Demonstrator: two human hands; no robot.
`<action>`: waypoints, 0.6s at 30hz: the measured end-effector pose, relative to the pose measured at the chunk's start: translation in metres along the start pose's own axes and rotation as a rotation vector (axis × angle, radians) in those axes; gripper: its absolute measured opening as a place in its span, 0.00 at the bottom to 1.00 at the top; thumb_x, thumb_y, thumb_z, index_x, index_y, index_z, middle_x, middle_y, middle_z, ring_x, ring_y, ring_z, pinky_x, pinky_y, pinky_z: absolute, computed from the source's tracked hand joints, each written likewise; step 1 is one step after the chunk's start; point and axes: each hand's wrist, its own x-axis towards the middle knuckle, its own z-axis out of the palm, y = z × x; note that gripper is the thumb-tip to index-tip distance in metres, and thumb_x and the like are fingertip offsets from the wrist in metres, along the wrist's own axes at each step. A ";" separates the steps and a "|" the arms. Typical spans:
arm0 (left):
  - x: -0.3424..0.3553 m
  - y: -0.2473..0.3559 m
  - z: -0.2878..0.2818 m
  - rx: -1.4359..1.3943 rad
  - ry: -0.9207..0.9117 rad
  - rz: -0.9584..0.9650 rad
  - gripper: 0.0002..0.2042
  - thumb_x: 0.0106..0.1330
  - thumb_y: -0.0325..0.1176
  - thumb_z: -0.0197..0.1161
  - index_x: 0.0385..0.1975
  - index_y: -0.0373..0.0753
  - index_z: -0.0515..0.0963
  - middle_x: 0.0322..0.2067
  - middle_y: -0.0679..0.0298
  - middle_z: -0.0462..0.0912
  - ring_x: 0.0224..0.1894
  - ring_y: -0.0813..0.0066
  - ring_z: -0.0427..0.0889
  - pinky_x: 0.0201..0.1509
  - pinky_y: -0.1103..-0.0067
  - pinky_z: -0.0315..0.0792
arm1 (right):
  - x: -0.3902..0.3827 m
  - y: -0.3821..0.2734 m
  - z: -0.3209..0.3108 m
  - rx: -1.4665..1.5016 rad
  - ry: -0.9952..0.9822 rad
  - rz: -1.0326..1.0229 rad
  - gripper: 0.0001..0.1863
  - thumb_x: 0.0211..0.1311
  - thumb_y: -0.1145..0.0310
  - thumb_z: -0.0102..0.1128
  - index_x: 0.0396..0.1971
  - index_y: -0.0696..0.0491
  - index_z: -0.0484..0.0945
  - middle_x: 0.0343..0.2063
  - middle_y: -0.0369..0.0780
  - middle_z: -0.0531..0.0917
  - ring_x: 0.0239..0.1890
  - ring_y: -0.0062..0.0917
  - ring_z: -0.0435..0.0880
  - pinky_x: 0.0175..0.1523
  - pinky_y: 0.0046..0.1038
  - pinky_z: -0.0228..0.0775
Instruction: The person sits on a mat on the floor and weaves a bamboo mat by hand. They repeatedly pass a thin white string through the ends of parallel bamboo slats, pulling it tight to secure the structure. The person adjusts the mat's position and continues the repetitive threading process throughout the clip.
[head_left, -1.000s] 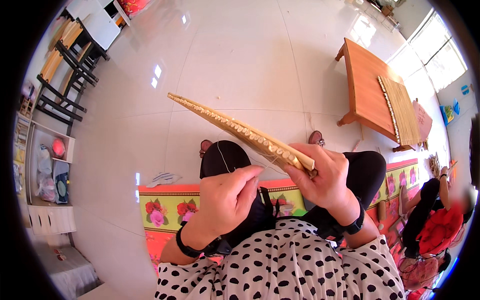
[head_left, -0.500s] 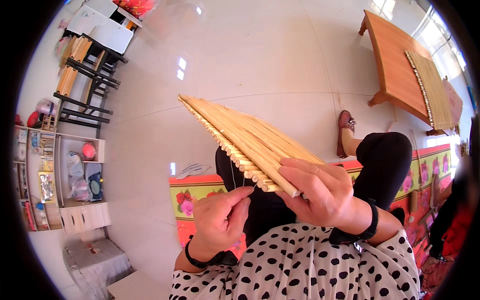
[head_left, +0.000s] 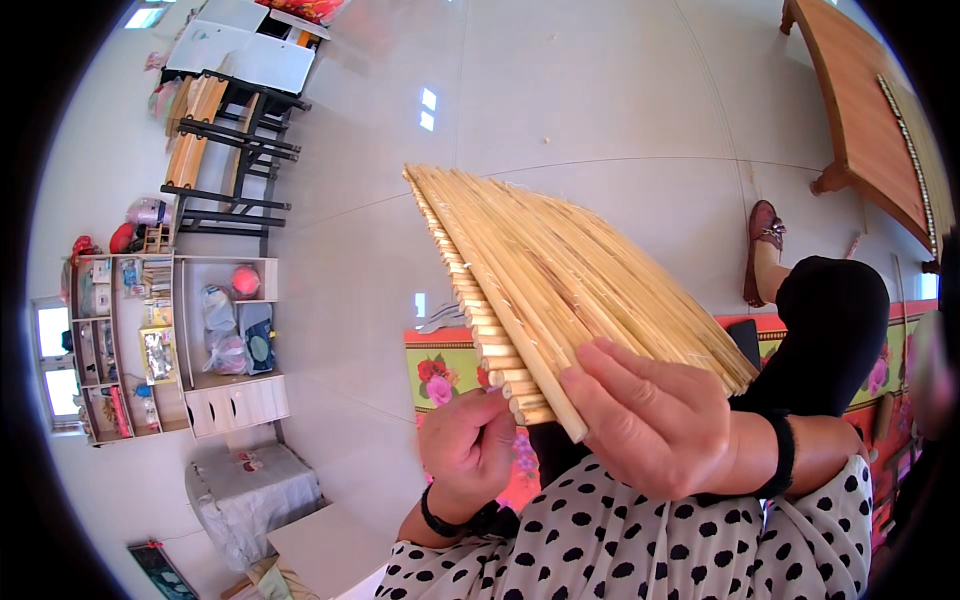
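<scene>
A mat of thin, straw-coloured reed sticks [head_left: 570,260] slopes up and away from my lap, its face turned toward me. Pale thread stitches run across the sticks. My right hand [head_left: 655,420] grips the near right part, fingers over the top sticks and thumb out of sight. At the near left edge, by the cut stick ends, my left hand [head_left: 468,440] is closed in a pinch. The fine thread that showed at its fingertips a moment ago is hard to see now. One stick [head_left: 520,350] lies on top along the left edge.
A wooden table [head_left: 860,120] at the far right bears another reed mat [head_left: 915,160]. Shelves [head_left: 185,385] and folded black-legged furniture [head_left: 235,150] stand at left. A flowered red and green mat [head_left: 435,375] lies under my legs; a shoed foot [head_left: 764,250] rests beyond.
My view has swung left, so the scene sits further right. The reed mat has tipped, and more of its broad face shows. Both hands keep their places on it.
</scene>
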 end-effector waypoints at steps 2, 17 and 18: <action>0.008 0.006 0.001 0.027 -0.015 0.024 0.07 0.54 0.16 0.64 0.30 0.33 0.77 0.17 0.60 0.74 0.16 0.68 0.73 0.20 0.78 0.65 | -0.001 -0.002 0.002 -0.008 0.019 0.011 0.23 0.39 0.74 0.60 0.41 0.67 0.80 0.33 0.54 0.83 0.33 0.40 0.87 0.35 0.30 0.83; 0.015 0.016 -0.011 0.167 -0.101 0.035 0.07 0.50 0.14 0.61 0.25 0.33 0.74 0.14 0.62 0.71 0.13 0.67 0.70 0.17 0.78 0.62 | 0.000 0.001 0.002 0.052 0.078 0.033 0.14 0.53 0.73 0.60 0.41 0.54 0.81 0.32 0.52 0.82 0.31 0.37 0.87 0.32 0.29 0.83; 0.014 0.019 -0.013 0.179 -0.097 0.018 0.07 0.50 0.14 0.61 0.25 0.33 0.74 0.14 0.61 0.72 0.14 0.67 0.70 0.18 0.79 0.63 | 0.000 0.000 0.002 0.060 0.080 0.043 0.13 0.54 0.72 0.60 0.41 0.54 0.81 0.32 0.52 0.82 0.31 0.37 0.87 0.32 0.29 0.83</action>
